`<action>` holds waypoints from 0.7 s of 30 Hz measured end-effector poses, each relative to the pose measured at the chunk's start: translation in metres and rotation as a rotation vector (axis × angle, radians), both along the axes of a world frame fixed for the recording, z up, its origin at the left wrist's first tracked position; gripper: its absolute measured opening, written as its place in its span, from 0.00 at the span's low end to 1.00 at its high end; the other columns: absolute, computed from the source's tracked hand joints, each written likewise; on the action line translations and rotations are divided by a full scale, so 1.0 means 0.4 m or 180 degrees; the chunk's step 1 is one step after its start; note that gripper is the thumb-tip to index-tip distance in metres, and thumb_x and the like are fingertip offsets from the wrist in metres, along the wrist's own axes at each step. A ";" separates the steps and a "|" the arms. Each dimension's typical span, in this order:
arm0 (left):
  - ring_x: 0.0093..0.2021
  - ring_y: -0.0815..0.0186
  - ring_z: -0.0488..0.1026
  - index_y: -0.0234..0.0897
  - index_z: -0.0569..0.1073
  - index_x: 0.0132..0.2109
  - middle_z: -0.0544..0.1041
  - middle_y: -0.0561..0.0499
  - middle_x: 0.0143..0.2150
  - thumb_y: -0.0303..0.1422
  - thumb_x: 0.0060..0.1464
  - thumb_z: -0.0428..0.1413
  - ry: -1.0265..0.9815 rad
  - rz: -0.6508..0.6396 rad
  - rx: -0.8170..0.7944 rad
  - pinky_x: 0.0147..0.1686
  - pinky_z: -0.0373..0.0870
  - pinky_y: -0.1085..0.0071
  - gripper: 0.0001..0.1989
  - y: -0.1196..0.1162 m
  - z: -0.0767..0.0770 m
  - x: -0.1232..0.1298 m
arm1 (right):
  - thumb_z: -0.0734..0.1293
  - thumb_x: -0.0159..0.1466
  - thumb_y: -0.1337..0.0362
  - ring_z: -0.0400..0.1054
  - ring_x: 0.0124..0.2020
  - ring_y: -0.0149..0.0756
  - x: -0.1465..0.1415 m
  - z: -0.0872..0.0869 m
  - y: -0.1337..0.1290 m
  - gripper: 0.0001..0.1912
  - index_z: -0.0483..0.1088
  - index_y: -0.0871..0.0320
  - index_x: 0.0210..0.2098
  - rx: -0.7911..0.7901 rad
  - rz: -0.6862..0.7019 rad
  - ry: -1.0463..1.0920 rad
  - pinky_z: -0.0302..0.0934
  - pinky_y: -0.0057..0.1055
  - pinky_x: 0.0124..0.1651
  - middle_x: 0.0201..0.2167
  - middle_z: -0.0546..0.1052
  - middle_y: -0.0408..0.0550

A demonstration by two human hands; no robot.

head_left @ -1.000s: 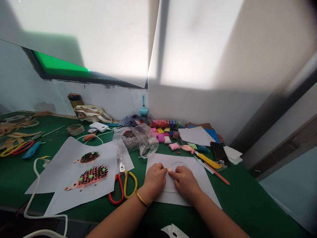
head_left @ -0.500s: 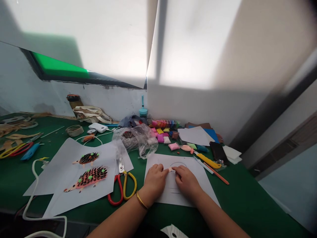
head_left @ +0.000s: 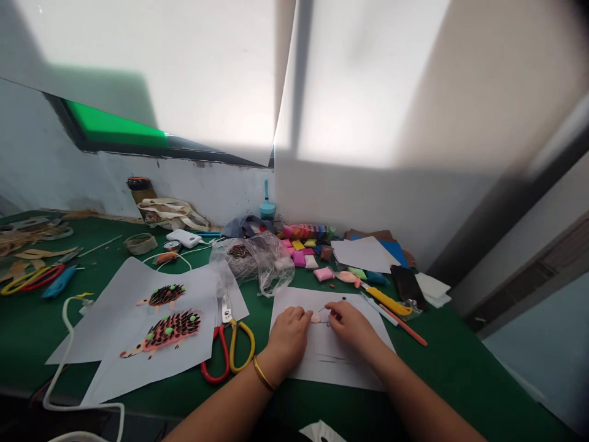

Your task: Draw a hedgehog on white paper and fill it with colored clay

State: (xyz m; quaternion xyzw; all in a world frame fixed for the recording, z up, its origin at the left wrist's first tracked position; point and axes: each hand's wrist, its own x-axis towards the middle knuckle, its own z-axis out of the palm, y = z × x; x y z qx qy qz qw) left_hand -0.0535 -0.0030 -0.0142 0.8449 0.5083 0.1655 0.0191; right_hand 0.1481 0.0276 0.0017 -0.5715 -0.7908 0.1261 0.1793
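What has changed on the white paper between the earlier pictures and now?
The right hand moved a little up and right along the white paper. The left hand stayed, fingers by the small pink piece. The scissors and hedgehog pictures did not move.

My left hand and right hand rest on a white sheet. To the left, the scissors lie just beside the sheet and block a flat slide outward. Ahead, a crumpled plastic bag and clay packets stand close to the sheet's far edge. To the right, a yellow utility knife and an orange pencil lie near. Bare green tabletop lies open right of the sheet, toward me.
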 end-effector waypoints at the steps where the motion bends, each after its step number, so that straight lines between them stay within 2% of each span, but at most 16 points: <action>1: 0.48 0.58 0.65 0.38 0.66 0.59 0.71 0.46 0.49 0.23 0.59 0.47 -0.0008 -0.0003 -0.0015 0.51 0.63 0.62 0.22 0.000 0.001 0.000 | 0.59 0.64 0.64 0.71 0.42 0.36 0.010 0.010 0.024 0.17 0.73 0.54 0.49 0.0105 -0.0173 -0.0283 0.64 0.30 0.44 0.44 0.77 0.49; 5: 0.49 0.58 0.66 0.38 0.66 0.59 0.72 0.46 0.50 0.22 0.57 0.47 -0.0009 0.0029 -0.0139 0.52 0.62 0.62 0.23 -0.002 0.015 0.003 | 0.60 0.64 0.63 0.63 0.53 0.46 0.047 0.044 0.143 0.17 0.73 0.56 0.50 0.0393 -0.0662 -0.0577 0.58 0.37 0.51 0.51 0.72 0.55; 7: 0.49 0.58 0.66 0.37 0.66 0.59 0.72 0.46 0.50 0.22 0.56 0.47 -0.0016 0.0056 -0.0202 0.52 0.62 0.62 0.23 -0.004 0.023 0.003 | 0.62 0.64 0.61 0.64 0.51 0.49 0.052 0.053 0.198 0.17 0.74 0.57 0.49 0.0406 -0.0843 -0.0722 0.58 0.40 0.49 0.48 0.73 0.58; 10: 0.50 0.57 0.66 0.37 0.67 0.59 0.72 0.45 0.50 0.22 0.54 0.48 -0.0051 0.0082 -0.0292 0.52 0.62 0.62 0.24 -0.006 0.031 0.003 | 0.62 0.64 0.58 0.65 0.48 0.50 0.042 0.053 0.257 0.15 0.77 0.58 0.42 0.0362 -0.0936 -0.0902 0.58 0.41 0.46 0.44 0.74 0.59; 15: 0.49 0.57 0.66 0.37 0.68 0.57 0.72 0.45 0.49 0.24 0.53 0.49 -0.0151 0.0139 -0.0319 0.51 0.62 0.62 0.23 -0.006 0.036 0.003 | 0.59 0.66 0.58 0.64 0.48 0.49 0.026 0.046 0.301 0.16 0.76 0.57 0.42 0.0299 -0.1077 -0.1042 0.57 0.40 0.45 0.45 0.73 0.59; 21: 0.45 0.57 0.69 0.39 0.72 0.52 0.74 0.45 0.45 0.27 0.56 0.49 -0.0142 0.0079 -0.0312 0.48 0.63 0.61 0.17 -0.012 0.062 0.019 | 0.59 0.66 0.60 0.62 0.50 0.49 0.014 0.054 0.309 0.16 0.76 0.56 0.45 0.0284 -0.1008 -0.1094 0.56 0.41 0.47 0.47 0.72 0.59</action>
